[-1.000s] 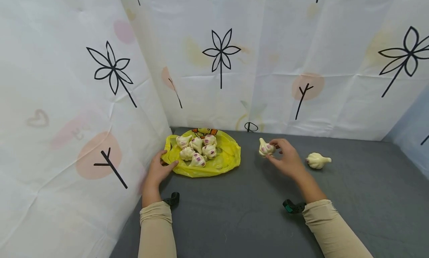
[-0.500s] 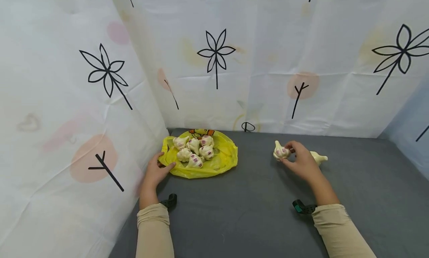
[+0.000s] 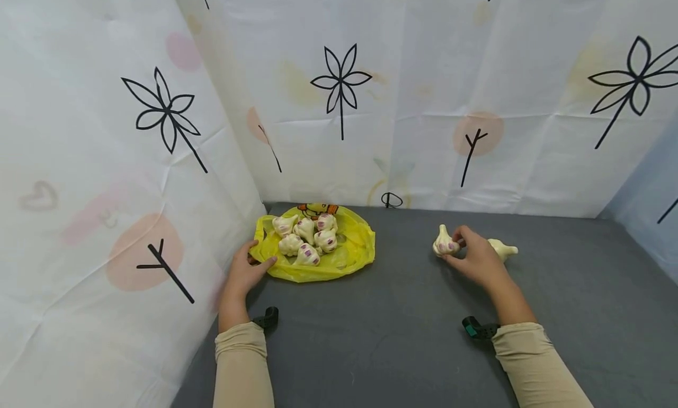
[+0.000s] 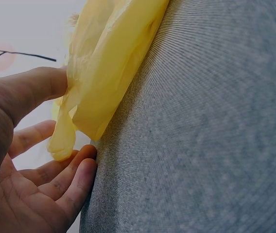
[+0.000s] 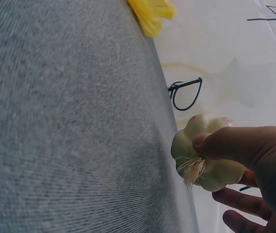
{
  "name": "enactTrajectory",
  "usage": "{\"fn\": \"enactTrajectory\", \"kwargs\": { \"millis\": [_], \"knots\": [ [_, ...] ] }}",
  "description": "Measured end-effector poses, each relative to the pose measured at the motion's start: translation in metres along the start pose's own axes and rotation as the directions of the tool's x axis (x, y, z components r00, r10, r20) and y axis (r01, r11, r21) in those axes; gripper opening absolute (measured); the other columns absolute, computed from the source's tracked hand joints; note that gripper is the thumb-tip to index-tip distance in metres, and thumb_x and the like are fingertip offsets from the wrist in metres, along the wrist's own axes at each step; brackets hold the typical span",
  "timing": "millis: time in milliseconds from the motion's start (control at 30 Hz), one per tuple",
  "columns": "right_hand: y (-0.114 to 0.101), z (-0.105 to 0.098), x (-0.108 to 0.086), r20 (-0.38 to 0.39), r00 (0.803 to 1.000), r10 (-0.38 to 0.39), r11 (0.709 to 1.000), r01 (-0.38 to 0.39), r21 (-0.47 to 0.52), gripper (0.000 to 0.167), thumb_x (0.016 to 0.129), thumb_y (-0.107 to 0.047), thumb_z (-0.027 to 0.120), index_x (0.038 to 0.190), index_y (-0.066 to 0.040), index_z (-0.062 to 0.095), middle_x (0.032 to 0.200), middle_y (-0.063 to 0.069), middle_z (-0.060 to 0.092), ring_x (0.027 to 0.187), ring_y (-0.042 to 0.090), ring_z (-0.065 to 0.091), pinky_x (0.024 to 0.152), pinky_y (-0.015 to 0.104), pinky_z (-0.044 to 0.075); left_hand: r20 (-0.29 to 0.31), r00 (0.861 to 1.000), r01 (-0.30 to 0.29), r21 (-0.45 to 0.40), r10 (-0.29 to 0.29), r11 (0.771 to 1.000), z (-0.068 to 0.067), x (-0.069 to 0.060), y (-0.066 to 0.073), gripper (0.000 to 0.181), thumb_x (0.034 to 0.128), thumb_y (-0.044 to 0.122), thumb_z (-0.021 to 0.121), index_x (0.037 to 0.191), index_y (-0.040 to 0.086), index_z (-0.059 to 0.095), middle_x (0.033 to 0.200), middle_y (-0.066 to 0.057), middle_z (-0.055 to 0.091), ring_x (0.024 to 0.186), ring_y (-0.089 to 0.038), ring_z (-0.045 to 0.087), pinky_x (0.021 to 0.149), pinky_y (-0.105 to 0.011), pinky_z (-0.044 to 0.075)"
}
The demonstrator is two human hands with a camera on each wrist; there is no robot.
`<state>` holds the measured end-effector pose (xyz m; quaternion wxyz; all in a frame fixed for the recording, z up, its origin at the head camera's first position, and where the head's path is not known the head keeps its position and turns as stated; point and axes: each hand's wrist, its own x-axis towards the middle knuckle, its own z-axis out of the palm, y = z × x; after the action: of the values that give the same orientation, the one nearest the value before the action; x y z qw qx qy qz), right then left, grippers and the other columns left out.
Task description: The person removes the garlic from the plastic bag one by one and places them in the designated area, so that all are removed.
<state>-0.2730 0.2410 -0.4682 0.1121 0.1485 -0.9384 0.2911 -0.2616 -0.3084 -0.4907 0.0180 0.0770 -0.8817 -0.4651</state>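
My right hand (image 3: pixel 479 264) holds a garlic bulb (image 3: pixel 444 243) between thumb and fingers, stem up; in the right wrist view, the thumb lies on the bulb (image 5: pixel 211 170) beside its roots. Just behind that hand lies another garlic bulb (image 3: pixel 502 249), partly hidden. At the left, my left hand (image 3: pixel 243 278) touches the edge of a yellow plastic bag (image 3: pixel 356 252), thumb and fingers spread apart. Several garlic bulbs (image 3: pixel 307 255) lie on the bag. The left wrist view shows the thumb against the yellow plastic (image 4: pixel 116 68) and relaxed fingers below.
A grey cloth surface (image 3: pixel 381 331) lies under everything. White patterned sheets rise behind it (image 3: pixel 413 161) and along the left side (image 3: pixel 79 219), close to my left hand. A bluish sheet (image 3: pixel 651 178) stands at the right.
My right hand has moved right with its bulb, towards the loose one, and the held bulb's stem has turned more upright. My left hand stays at the bag's edge.
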Motion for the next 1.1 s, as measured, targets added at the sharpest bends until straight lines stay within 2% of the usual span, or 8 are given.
{"fn": "enactTrajectory", "kwargs": {
  "millis": [267, 367, 533, 600, 700, 800, 933, 1100],
  "knots": [
    [0.0027, -0.0007, 0.0009, 0.048, 0.998, 0.039, 0.997, -0.036, -0.072, 0.037, 0.094, -0.014, 0.080, 0.116, -0.002, 0.053, 0.112, 0.029, 0.069, 0.103, 0.046, 0.069, 0.082, 0.058, 0.056, 0.004, 1.000, 0.012, 0.002, -0.012, 1.000, -0.0007, 0.0021, -0.0020, 0.084, 0.1017, 0.033, 0.072, 0.167, 0.004, 0.027, 0.172, -0.027, 0.025, 0.148, -0.050, 0.041, 0.119, -0.062, 0.040],
    [0.0035, -0.0012, 0.0022, 0.062, 0.997, 0.049, 0.996, -0.044, -0.075, 0.042, 0.094, -0.013, 0.080, 0.123, 0.001, 0.053, 0.112, 0.029, 0.069, 0.098, 0.042, 0.069, 0.080, 0.056, 0.056, 0.002, 1.000, 0.008, 0.002, -0.008, 1.000, -0.0015, 0.0017, -0.0019, 0.084, 0.1016, 0.033, 0.072, 0.166, 0.003, 0.027, 0.172, -0.027, 0.026, 0.147, -0.050, 0.042, 0.119, -0.061, 0.041],
    [0.0021, -0.0021, 0.0025, 0.097, 0.993, 0.062, 0.996, -0.055, -0.077, 0.066, 0.094, -0.011, 0.080, 0.146, 0.008, 0.045, 0.133, 0.033, 0.062, 0.110, 0.046, 0.066, 0.087, 0.058, 0.055, 0.005, 1.000, 0.015, -0.002, -0.015, 1.000, -0.0008, 0.0004, 0.0000, 0.084, 0.1012, 0.033, 0.073, 0.166, 0.004, 0.028, 0.172, -0.026, 0.026, 0.148, -0.049, 0.042, 0.119, -0.061, 0.041],
    [0.0010, -0.0027, 0.0020, 0.105, 0.993, 0.054, 0.996, -0.046, -0.072, 0.070, 0.093, -0.012, 0.080, 0.149, 0.009, 0.044, 0.139, 0.033, 0.060, 0.118, 0.048, 0.064, 0.092, 0.061, 0.053, 0.006, 1.000, 0.016, -0.003, -0.016, 1.000, -0.0004, 0.0003, 0.0004, 0.084, 0.1011, 0.033, 0.073, 0.166, 0.004, 0.028, 0.172, -0.026, 0.026, 0.148, -0.049, 0.042, 0.119, -0.061, 0.041],
    [-0.0005, -0.0025, 0.0020, 0.089, 0.996, 0.031, 0.997, -0.024, -0.072, 0.063, 0.095, -0.020, 0.081, 0.144, 0.008, 0.052, 0.131, 0.030, 0.064, 0.114, 0.045, 0.064, 0.091, 0.059, 0.052, 0.006, 1.000, 0.016, -0.006, -0.016, 1.000, -0.0008, 0.0002, 0.0004, 0.085, 0.1009, 0.034, 0.073, 0.166, 0.004, 0.028, 0.172, -0.026, 0.026, 0.148, -0.049, 0.042, 0.119, -0.061, 0.041],
    [-0.0022, -0.0022, 0.0015, 0.067, 0.997, 0.028, 0.997, -0.023, -0.077, 0.053, 0.099, -0.030, 0.077, 0.134, 0.005, 0.060, 0.121, 0.024, 0.067, 0.102, 0.036, 0.064, 0.084, 0.053, 0.051, 0.006, 1.000, 0.012, -0.009, -0.012, 1.000, -0.0013, 0.0000, 0.0006, 0.085, 0.1010, 0.034, 0.073, 0.166, 0.004, 0.028, 0.172, -0.026, 0.026, 0.148, -0.049, 0.041, 0.119, -0.061, 0.040],
    [-0.0034, -0.0032, 0.0004, 0.065, 0.996, 0.056, 0.996, -0.051, -0.079, 0.049, 0.103, -0.035, 0.071, 0.131, 0.004, 0.060, 0.115, 0.022, 0.067, 0.093, 0.030, 0.061, 0.079, 0.048, 0.047, 0.007, 1.000, 0.008, -0.006, -0.008, 1.000, -0.0017, -0.0005, 0.0012, 0.084, 0.1012, 0.033, 0.073, 0.166, 0.003, 0.028, 0.172, -0.026, 0.025, 0.148, -0.050, 0.041, 0.120, -0.061, 0.040],
    [-0.0024, -0.0058, -0.0008, 0.093, 0.993, 0.066, 0.997, -0.063, -0.034, 0.057, 0.103, -0.031, 0.072, 0.143, 0.005, 0.053, 0.129, 0.028, 0.064, 0.107, 0.040, 0.065, 0.087, 0.057, 0.051, 0.006, 1.000, 0.004, -0.006, -0.004, 1.000, -0.0017, -0.0012, 0.0019, 0.084, 0.1012, 0.032, 0.073, 0.166, 0.003, 0.028, 0.171, -0.027, 0.025, 0.148, -0.050, 0.042, 0.119, -0.061, 0.040]
  ]
}}
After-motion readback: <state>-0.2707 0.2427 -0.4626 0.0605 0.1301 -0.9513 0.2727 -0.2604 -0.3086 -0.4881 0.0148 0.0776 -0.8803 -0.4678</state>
